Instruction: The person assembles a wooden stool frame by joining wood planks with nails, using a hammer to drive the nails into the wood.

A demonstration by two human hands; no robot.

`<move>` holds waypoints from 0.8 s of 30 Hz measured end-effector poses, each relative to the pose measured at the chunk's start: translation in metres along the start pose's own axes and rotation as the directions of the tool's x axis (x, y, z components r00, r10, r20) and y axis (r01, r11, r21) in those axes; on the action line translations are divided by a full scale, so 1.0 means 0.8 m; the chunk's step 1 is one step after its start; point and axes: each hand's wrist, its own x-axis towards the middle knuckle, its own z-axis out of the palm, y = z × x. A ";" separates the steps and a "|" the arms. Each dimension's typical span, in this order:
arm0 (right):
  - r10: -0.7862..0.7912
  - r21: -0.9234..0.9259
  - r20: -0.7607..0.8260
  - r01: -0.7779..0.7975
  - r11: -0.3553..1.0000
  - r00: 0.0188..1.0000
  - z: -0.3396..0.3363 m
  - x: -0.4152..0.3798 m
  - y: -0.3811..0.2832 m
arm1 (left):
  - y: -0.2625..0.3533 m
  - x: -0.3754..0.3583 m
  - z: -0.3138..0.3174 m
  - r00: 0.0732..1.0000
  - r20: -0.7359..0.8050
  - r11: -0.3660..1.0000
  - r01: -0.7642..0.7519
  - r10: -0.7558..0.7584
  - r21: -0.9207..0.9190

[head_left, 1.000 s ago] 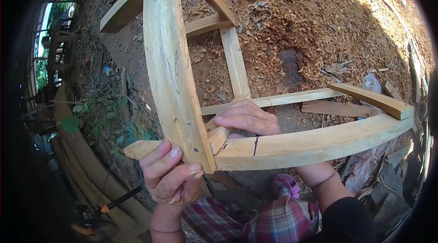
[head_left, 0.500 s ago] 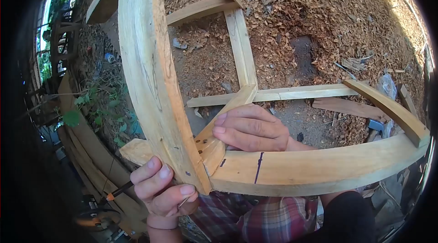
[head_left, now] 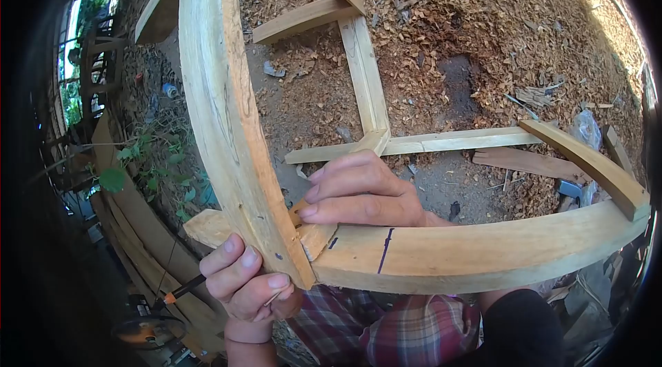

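A thick wooden post (head_left: 224,112) runs down the left and meets a curved wooden rail (head_left: 476,246) at a corner. The rail bears a dark pen line. A short diagonal wooden brace (head_left: 314,237) crosses the inside of this corner, partly hidden by my right hand (head_left: 365,191). That hand is bent over the brace with its fingertips close to the post; its thumb is hidden. Beneath the post's lower end, my left hand (head_left: 252,281) is closed, pinching a thin nail (head_left: 272,298) between thumb and finger. Its other fingertips touch the post's side.
More joined frame pieces, including a crosspiece (head_left: 462,139) and a curved arm (head_left: 586,167), stand over ground covered in wood chips (head_left: 503,43). A blue tool head (head_left: 569,189) lies at right. Boards (head_left: 131,229) and a green plant (head_left: 114,179) are at left.
My right hand has slid left and slightly down along the brace, now covering most of the dark spots there. My left hand stays at the post's end, and the frame has shifted slightly.
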 end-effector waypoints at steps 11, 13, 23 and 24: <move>-0.095 -0.051 0.041 0.097 0.994 0.995 -0.005 0.011 0.005 | 0.001 0.008 -0.007 0.997 0.075 0.998 -0.037 0.033 0.056; -0.078 0.089 0.019 0.076 0.993 0.997 -0.002 0.014 0.006 | 0.000 0.008 -0.009 0.995 0.090 0.998 -0.039 0.034 0.052; -0.166 0.126 0.072 0.156 0.980 0.984 -0.003 0.024 0.011 | -0.005 0.013 -0.010 0.990 0.111 0.996 -0.088 0.089 -0.016; -0.169 0.115 0.074 0.160 0.980 0.983 -0.003 0.025 0.010 | -0.005 0.012 -0.010 0.990 0.109 0.996 -0.087 0.087 -0.012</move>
